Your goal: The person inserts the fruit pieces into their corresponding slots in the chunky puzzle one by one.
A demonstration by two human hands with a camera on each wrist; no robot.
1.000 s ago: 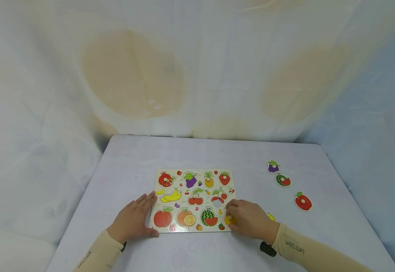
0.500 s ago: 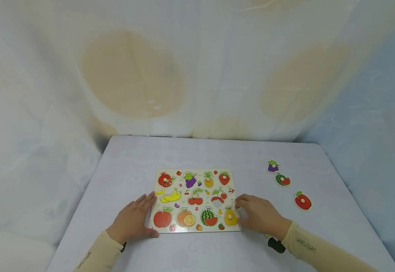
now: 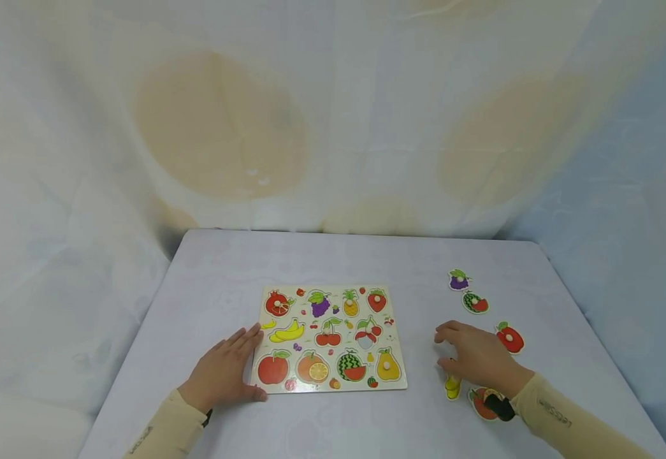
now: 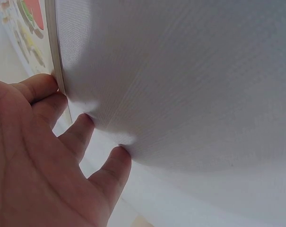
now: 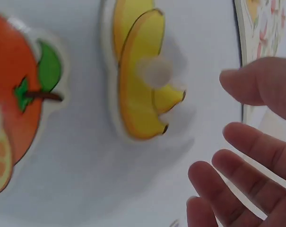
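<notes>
A flat fruit puzzle board (image 3: 310, 341) lies on the table. My left hand (image 3: 226, 370) rests at its left edge, fingers straight and spread; in the left wrist view two fingertips touch the board's side and the others touch the cloth. A yellow pear piece (image 3: 388, 370) sits in the board's lower right corner. To the right of the board, my right hand (image 3: 478, 357) hovers with loosely bent fingers and nothing between them. Closest to it is a knobbed banana piece (image 5: 138, 104), partly hidden by the hand in the head view. An orange piece (image 5: 24, 123) lies beside the bananas.
A red apple piece (image 3: 509, 339) lies just beyond the right hand. Farther back are a watermelon piece (image 3: 475, 303) and a grape piece (image 3: 458, 280). White cloth covers the table (image 3: 321, 261), and curtains hang behind and at the sides.
My right hand has left the pear piece in the board and moved right, over the banana piece. The orange piece now shows beneath the wrist. My left hand stays put.
</notes>
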